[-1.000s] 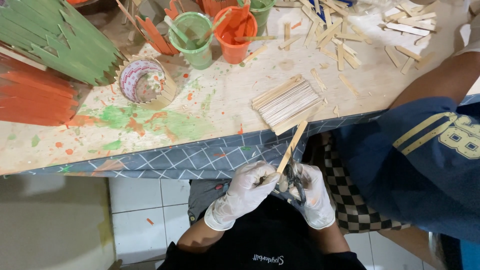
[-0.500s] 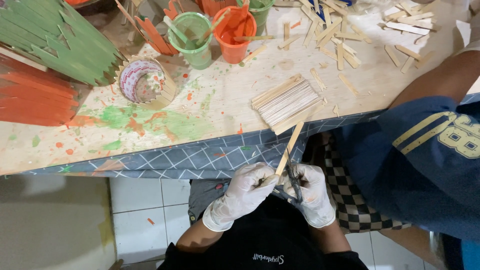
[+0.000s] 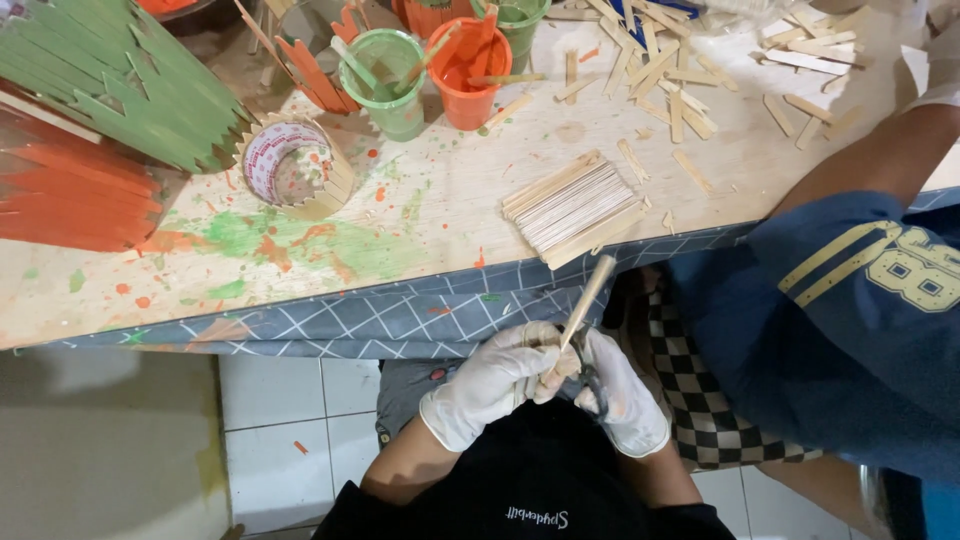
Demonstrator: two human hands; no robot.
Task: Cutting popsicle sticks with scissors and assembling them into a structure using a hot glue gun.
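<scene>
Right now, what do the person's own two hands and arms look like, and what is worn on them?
Both the left hand and the right hand wear thin, white disposable gloves, a little wrinkled, with loose cuffs that end at the wrists. Above the cuffs the forearms are bare, with no sleeves showing. The fingers are fully covered by the glove material. No watch or jewellery shows.

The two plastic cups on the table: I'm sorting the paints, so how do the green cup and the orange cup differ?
The green cup is pale green and translucent; the orange cup is solid bright orange. The green cup stands to the left, nearer the small stick-ringed pot, the orange cup nearer the scattered plain sticks. Both stand upright on the paint-spattered table, touching or nearly so, each with a stick resting in it.
</scene>
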